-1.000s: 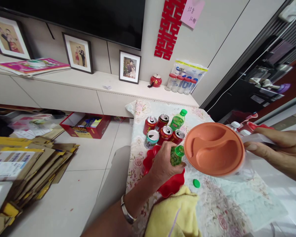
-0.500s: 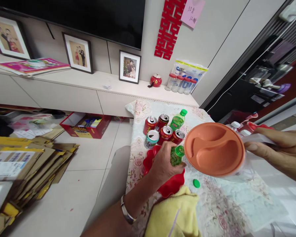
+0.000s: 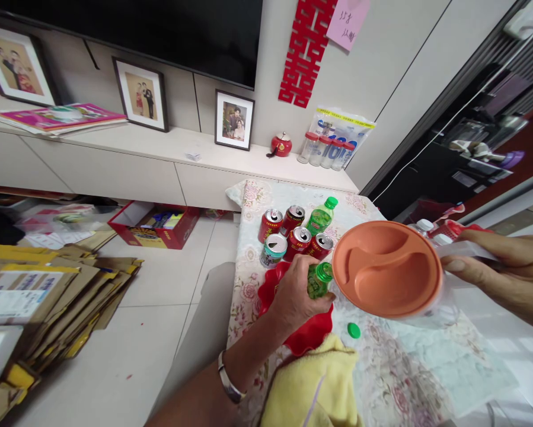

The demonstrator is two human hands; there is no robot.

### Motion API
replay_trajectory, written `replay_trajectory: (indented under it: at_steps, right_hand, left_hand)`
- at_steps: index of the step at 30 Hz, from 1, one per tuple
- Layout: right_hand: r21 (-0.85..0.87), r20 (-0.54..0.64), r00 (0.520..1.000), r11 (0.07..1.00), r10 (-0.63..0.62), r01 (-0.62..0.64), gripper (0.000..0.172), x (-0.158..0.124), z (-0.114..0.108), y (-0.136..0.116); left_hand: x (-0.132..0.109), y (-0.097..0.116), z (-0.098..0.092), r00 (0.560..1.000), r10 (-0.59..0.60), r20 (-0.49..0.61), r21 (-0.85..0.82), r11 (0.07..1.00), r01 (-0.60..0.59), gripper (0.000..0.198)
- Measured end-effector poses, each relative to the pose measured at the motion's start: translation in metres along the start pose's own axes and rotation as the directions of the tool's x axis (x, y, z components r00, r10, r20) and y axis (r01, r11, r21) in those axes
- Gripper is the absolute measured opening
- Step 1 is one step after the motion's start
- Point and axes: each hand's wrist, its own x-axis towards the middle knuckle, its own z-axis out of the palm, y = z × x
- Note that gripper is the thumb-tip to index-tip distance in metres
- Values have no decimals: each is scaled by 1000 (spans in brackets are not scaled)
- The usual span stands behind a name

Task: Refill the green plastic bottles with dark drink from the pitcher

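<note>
My left hand (image 3: 295, 293) is closed round a small green bottle (image 3: 317, 280) with its neck uncapped, held over a red plastic dish (image 3: 308, 338). A loose green cap (image 3: 353, 330) lies on the flowered tablecloth (image 3: 382, 379) just right of the dish. My right hand (image 3: 504, 270) grips the handle of a clear jug with an orange lid (image 3: 386, 268), tilted so the lid faces me, right beside the bottle's neck. A yellow cloth (image 3: 315, 385) lies at the near table edge.
Several red cans (image 3: 293, 228), one teal can (image 3: 273, 249) and a second green bottle (image 3: 321, 216) stand at the table's far end. Flattened cardboard (image 3: 39, 296) is stacked on the floor at left, beside a red box (image 3: 153, 225). A shelf with framed photos (image 3: 233, 120) runs along the wall.
</note>
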Motion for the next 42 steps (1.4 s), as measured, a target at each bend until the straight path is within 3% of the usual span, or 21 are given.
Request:
replay_trajectory:
  at_steps: [8, 42]
  right_hand:
    - [60, -5, 992, 991, -122, 122, 68, 2, 0, -3]
    - [46, 18, 995, 994, -97, 96, 68, 1, -1, -1]
  left_hand:
    - [-1, 2, 0, 1000, -18, 1, 20, 1000, 18, 56]
    - [-1, 2, 0, 1000, -16, 0, 15, 1000, 16, 55]
